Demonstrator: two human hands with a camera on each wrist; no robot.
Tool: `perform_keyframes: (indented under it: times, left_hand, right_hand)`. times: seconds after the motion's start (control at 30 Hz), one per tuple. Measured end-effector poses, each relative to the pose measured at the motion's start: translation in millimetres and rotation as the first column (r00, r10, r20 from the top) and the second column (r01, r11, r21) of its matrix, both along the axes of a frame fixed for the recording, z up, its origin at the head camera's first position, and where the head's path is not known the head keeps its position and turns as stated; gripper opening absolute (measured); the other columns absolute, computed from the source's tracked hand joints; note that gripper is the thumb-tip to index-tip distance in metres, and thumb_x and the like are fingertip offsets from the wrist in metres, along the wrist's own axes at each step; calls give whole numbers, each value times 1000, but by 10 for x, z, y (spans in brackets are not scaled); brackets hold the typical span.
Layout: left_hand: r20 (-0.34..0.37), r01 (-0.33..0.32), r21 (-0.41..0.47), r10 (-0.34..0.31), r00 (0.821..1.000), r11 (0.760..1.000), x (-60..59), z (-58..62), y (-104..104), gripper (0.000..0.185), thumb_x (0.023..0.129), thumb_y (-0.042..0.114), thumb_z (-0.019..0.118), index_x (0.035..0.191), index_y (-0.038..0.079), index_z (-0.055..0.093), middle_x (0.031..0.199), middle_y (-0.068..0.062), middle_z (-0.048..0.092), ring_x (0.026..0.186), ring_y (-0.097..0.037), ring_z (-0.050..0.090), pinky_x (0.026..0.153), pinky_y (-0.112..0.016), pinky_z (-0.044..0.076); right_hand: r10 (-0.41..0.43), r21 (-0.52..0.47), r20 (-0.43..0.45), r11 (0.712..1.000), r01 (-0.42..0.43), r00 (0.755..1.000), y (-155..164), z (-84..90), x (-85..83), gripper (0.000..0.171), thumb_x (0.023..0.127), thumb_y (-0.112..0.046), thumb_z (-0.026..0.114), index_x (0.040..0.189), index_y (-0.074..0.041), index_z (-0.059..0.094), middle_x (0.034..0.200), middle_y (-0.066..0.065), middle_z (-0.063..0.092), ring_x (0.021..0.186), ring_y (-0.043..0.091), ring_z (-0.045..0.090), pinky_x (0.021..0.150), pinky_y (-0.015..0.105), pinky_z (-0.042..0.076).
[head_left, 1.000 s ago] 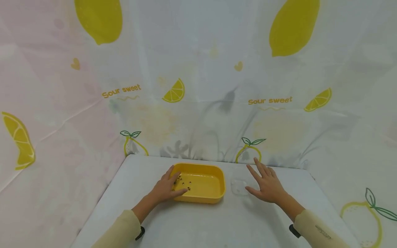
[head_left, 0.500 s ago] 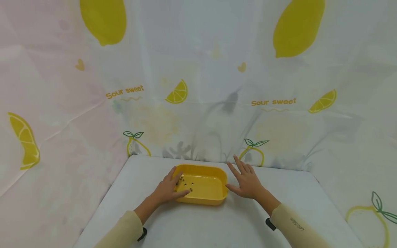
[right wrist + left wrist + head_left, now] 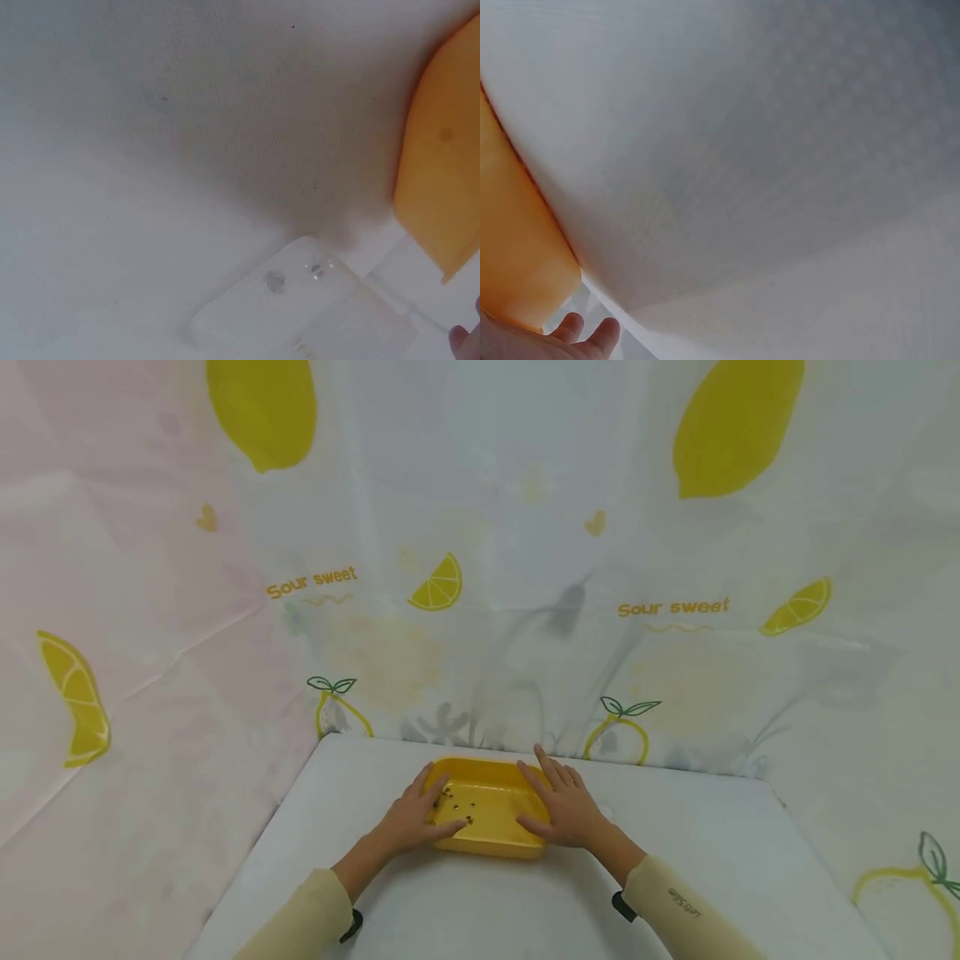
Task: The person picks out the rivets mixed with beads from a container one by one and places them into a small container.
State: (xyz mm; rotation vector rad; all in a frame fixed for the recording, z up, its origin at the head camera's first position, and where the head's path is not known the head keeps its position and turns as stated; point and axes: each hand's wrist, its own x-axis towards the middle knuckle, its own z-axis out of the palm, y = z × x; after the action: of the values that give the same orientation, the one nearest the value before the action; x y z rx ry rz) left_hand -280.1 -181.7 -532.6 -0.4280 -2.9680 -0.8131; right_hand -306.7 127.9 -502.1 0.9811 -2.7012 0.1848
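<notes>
A shallow yellow tray [image 3: 487,847] stands on the white table, with several tiny dark pieces [image 3: 456,807] scattered over the left half of its floor. My left hand [image 3: 411,820] lies at the tray's left end, fingers spread and thumb over the front rim. At the opposite end is my right hand [image 3: 567,810], its straight fingers spread over the right rim. Whether either palm presses on the tray cannot be seen. In the left wrist view, fingertips [image 3: 600,339] show beside the tray's outer wall [image 3: 525,247].
A clear plastic box [image 3: 300,300] lies to the right of the tray, mostly hidden behind my right hand in the head view. The white table [image 3: 480,910] backs onto a lemon-printed cloth [image 3: 495,568].
My right hand has moved left from above the clear box to the tray's right end. The left hand stays at the left end. The whole head view shifts slightly right.
</notes>
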Motion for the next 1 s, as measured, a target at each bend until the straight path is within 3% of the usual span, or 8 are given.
perform_keyframes:
  times: [0.27, 0.5, 0.63, 0.87, 1.0]
  left_hand:
    - [-34, -22, -9, 22, 999, 1000, -49, 43, -53, 92, 82, 69, 62, 154, 17, 36, 166, -14, 13, 140, -44, 37, 104, -66, 37]
    - [-3, -6, 3, 6, 1000, 1000, 6, 10, -39, 92, 82, 68, 63, 153, 15, 38, 165, -17, 15, 138, -47, 39, 102, -68, 39]
    - [-36, -6, 6, 6, 999, 1000, -4, -28, -14, 91, 82, 68, 63, 152, 15, 40, 164, -17, 18, 136, -47, 41, 100, -68, 40]
    - [-21, -2, 4, 3, 1000, 1000, 23, -64, 18, 92, 82, 70, 61, 153, 16, 38, 165, -15, 15, 137, -47, 41, 100, -67, 41]
    - [-40, -11, 20, 12, 999, 1000, 27, -83, 31, 91, 82, 69, 63, 152, 16, 39, 164, -15, 17, 137, -47, 40, 99, -67, 41]
  right_hand:
    - [48, 4, -26, 999, -47, 999, -184, 28, -64, 78, 91, -56, 57, 156, -20, 31, 165, 17, 15, 136, 36, 41, 110, 56, 34]
    - [91, -7, 27, 996, -91, 996, -339, -8, 1, 78, 92, -54, 58, 156, -18, 31, 165, 17, 14, 135, 38, 42, 108, 58, 36]
    - [88, -28, -2, 996, -88, 996, -390, -70, 16, 77, 92, -53, 58, 156, -19, 31, 165, 17, 17, 135, 37, 43, 108, 57, 36]
    - [53, 9, 47, 999, -54, 997, -398, -154, 26, 76, 94, -56, 54, 157, -21, 28, 165, 15, 15, 137, 37, 41, 111, 58, 33]
    - [69, -28, 64, 997, -67, 996, -418, -145, 18, 75, 94, -53, 56, 156, -20, 31, 164, 16, 20, 137, 38, 41, 110, 60, 33]
